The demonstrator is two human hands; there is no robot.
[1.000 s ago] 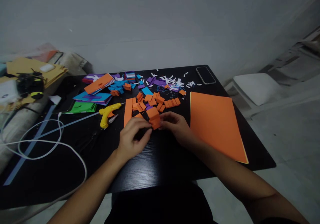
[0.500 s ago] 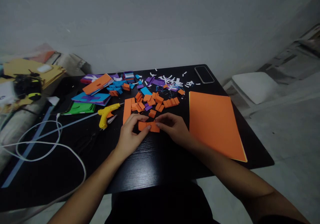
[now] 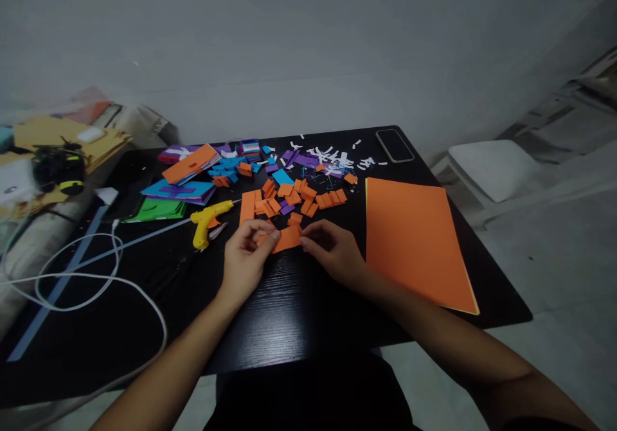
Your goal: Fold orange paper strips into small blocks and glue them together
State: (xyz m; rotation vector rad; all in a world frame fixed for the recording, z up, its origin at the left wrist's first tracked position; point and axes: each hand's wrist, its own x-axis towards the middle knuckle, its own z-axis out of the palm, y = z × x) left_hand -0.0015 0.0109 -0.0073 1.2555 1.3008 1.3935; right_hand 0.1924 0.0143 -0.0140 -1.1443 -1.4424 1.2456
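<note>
A small orange paper strip [image 3: 288,239] is stretched between my two hands near the middle of the black table. My left hand [image 3: 247,254] pinches its left end between thumb and fingers. The right end is in the fingertips of my right hand [image 3: 335,251], with the thumb in front. Just beyond the strip lie several small folded orange pieces [image 3: 292,194], with a purple piece [image 3: 286,208] among them. A longer orange strip [image 3: 247,207] lies beyond my left hand.
Large orange sheets [image 3: 414,241] lie at right, a phone [image 3: 394,145] behind them. A yellow glue gun [image 3: 206,222], colored paper stacks [image 3: 178,189] and a white cable [image 3: 139,293] are at left. White scraps [image 3: 332,158] lie at the back.
My left hand has shifted slightly left and its thumb has moved toward the strip's left end. More of the strip's middle shows, and it tilts up a little to the right.
</note>
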